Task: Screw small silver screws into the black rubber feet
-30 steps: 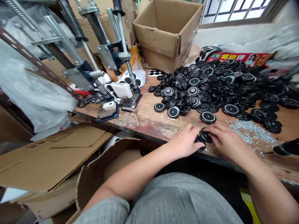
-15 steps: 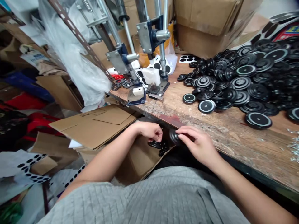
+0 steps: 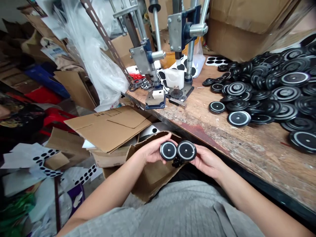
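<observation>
My left hand (image 3: pixel 154 149) grips a round black disc (image 3: pixel 168 150) with a pale ring and a small bright dot at its centre. A similar, slightly larger black disc (image 3: pixel 187 150) is held by my right hand (image 3: pixel 203 159). Both discs face up toward me, side by side, their rims touching or nearly so. Beneath them is an open cardboard box (image 3: pixel 148 177), with some small black parts (image 3: pixel 177 162) partly hidden behind the discs.
A big pile of black discs (image 3: pixel 261 98) covers the right of the wooden bench (image 3: pixel 247 144). Two hand presses (image 3: pixel 153 65) stand at its far left edge. Cardboard flaps (image 3: pixel 108 125) lie left of the box. A large carton (image 3: pixel 244 26) sits at the back.
Both hands have come together above the box. My left hand has lifted a disc out, and the right hand has turned its disc face up. The view has shifted slightly left.
</observation>
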Demonstrator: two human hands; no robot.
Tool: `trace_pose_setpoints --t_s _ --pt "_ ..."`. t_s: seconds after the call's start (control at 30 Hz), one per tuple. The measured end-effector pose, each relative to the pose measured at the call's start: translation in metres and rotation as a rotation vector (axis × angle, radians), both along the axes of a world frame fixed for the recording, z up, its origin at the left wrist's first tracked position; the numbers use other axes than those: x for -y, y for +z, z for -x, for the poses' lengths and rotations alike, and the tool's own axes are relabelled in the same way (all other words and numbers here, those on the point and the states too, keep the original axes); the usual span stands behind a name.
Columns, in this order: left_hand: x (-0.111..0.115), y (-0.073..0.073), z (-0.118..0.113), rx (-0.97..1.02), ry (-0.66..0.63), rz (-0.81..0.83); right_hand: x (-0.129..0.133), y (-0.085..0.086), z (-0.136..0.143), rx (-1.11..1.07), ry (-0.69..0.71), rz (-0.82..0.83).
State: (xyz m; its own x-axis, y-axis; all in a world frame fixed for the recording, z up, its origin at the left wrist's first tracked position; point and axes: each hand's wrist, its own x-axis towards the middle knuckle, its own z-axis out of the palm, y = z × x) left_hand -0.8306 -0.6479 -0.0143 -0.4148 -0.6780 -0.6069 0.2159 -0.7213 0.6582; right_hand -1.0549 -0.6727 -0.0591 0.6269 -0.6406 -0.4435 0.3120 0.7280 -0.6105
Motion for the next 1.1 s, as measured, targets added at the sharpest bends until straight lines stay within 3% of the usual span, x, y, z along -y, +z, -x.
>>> trace_pose_setpoints --t_s 0.13,0.23,0.3,0.4,0.47,0.53,0.73,0.87,0.97,1.03,1.1 --pt "-0.01 -0.007 0.023 0.123 -0.121 0.125 -0.003 -0.012 -0.002 -0.078 0.092 0.031" --pt "-0.014 -0.015 0.036 0.203 -0.11 0.239 -0.008 -0.018 0.002 -0.186 0.066 0.095" --pt "-0.014 -0.018 0.04 0.278 -0.097 0.304 -0.012 -0.018 0.007 -0.347 -0.039 0.294" --pt "-0.011 -0.018 0.041 0.373 -0.124 0.374 -0.015 -0.013 0.015 -0.617 -0.091 0.811" --pt "-0.009 -0.015 0.04 0.395 -0.178 0.418 -0.015 -0.009 0.02 -0.713 -0.04 1.059" --pt "-0.007 -0.01 0.038 0.386 -0.248 0.437 -0.015 -0.006 0.024 -0.758 -0.03 1.181" --pt "0.001 0.012 0.038 0.386 -0.417 0.401 -0.013 -0.001 0.024 -0.746 -0.073 1.346" --pt "0.012 0.02 0.035 0.464 -0.535 0.427 -0.01 0.016 0.046 -0.921 -0.165 1.456" --pt "0.028 0.003 0.021 0.725 -0.744 0.412 -0.001 0.033 0.091 -1.225 -0.304 1.467" --pt "0.042 -0.023 0.013 0.998 -0.893 0.367 0.007 0.04 0.126 -1.477 -0.303 1.409" --pt "0.058 -0.054 0.013 1.176 -0.96 0.345 0.016 0.041 0.153 -1.707 -0.209 1.352"
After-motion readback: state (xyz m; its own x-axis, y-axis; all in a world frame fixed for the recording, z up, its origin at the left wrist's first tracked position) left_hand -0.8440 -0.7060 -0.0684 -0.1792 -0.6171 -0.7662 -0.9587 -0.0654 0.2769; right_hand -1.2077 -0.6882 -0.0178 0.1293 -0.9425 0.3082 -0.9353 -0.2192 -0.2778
